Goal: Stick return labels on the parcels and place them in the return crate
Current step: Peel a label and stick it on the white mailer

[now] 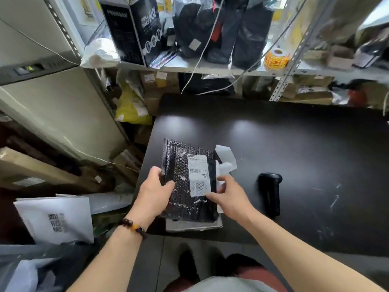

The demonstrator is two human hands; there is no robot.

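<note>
I am gripping the seemingly light, floppy parcel (183,186) by its left edge at the tabletop's (294,144) near-left corner, left fingers (155,172) curled round it; right fingers (223,179) touching it, closure unclear.

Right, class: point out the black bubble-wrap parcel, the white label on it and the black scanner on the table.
parcel (180,165): head view, bare bubble wrap left of the label.
label (197,175): head view, its middle, by the barcode.
scanner (271,192): head view, middle of its body.
</note>
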